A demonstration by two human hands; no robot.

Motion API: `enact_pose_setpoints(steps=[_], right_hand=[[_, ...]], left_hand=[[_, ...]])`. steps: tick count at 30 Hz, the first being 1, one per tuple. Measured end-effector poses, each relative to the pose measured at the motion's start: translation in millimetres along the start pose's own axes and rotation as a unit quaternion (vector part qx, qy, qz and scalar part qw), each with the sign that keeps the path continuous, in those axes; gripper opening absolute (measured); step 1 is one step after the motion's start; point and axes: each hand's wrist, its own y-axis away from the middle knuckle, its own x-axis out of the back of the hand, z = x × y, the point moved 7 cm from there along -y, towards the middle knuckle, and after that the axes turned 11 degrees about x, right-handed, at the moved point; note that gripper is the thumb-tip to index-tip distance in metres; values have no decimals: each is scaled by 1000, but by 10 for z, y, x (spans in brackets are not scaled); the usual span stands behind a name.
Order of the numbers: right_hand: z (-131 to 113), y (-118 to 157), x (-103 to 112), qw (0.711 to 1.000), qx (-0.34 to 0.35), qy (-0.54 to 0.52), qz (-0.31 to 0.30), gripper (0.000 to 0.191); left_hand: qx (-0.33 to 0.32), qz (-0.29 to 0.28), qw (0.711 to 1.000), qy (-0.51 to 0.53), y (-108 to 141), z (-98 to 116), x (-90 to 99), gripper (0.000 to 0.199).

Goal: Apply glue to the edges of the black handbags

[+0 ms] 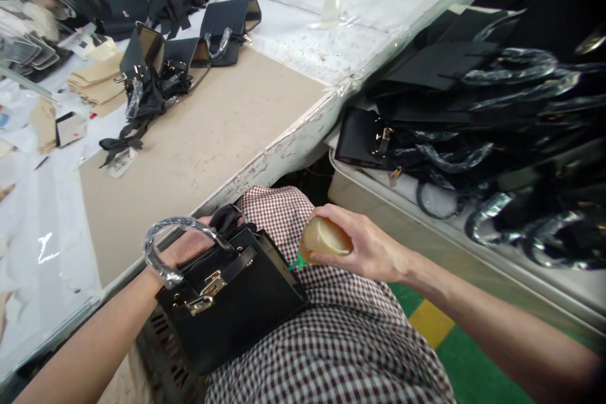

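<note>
A small black handbag [237, 303] with a gold clasp and a plastic-wrapped handle [163, 246] rests on my lap, over checked fabric. My left hand [187, 246] grips the bag's top edge behind the handle. My right hand [364, 246] holds a yellowish glue bottle [324, 237] tipped sideways, its green nozzle [297, 262] touching the bag's right side edge.
The worktable [199, 139] with a brown board runs along my left; black bag parts [161, 69] and a second glue bottle [331, 3] lie farther back. A tray [379, 202] at right holds several finished black handbags [473, 113]. Green floor with a yellow line [430, 322] shows below.
</note>
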Motion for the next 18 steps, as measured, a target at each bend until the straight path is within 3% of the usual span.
enact_pose_setpoints(steps=[4, 12, 18], right_hand=[[12, 39, -22, 1000, -12, -5, -17, 38], [89, 117, -80, 999, -34, -15, -36, 39], [202, 212, 40, 992, -105, -65, 2, 33]], left_hand=[[14, -11, 1000, -6, -33, -91, 36, 48], [23, 5, 1000, -12, 11, 5, -41, 46], [21, 32, 999, -13, 120, -6, -28, 47]])
